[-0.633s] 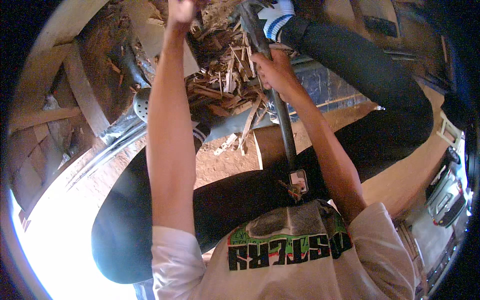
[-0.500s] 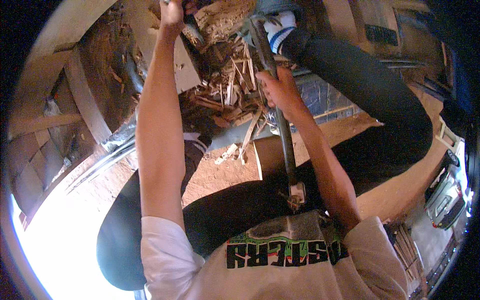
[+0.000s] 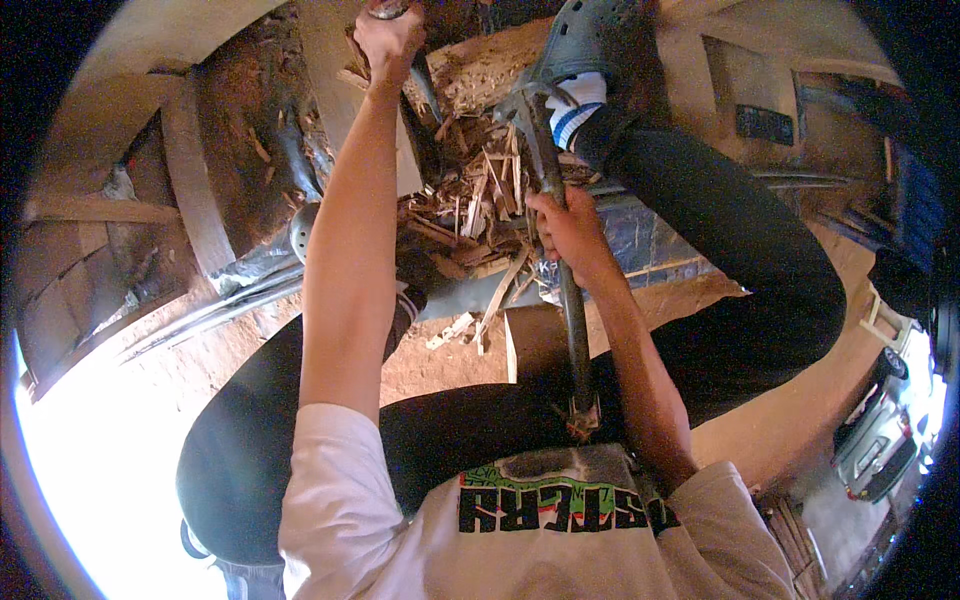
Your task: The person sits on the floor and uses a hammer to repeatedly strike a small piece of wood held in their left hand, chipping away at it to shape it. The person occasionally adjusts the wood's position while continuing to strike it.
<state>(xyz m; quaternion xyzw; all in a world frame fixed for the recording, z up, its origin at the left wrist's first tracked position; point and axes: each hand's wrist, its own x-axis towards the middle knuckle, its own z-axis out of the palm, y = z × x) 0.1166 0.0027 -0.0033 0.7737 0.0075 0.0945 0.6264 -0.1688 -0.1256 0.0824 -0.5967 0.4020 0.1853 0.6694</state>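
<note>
My right hand (image 3: 578,238) is wrapped around a long dark metal bar (image 3: 572,320). The bar slants from a curved, claw-like head beside my shoe down to an end near my shirt. At the top edge my left hand (image 3: 388,42) is closed in a fist around a handle (image 3: 388,8) with a rounded, shiny end. What that handle belongs to is cut off by the frame. Between my arms lies a heap of splintered wood (image 3: 480,200), with a dark narrow piece (image 3: 427,88) standing near the left wrist.
My dark shoe (image 3: 590,40) rests beside the bar's head, and my legs frame the work area. A wooden block (image 3: 535,345) stands on the reddish ground (image 3: 450,355). Wooden beams (image 3: 195,170) lie at the left. A parked car (image 3: 880,440) shows at the far right.
My left fist has shifted right and slightly down in the picture. The whole view has moved a little, showing more of the shoe. My right hand keeps its grip on the bar.
</note>
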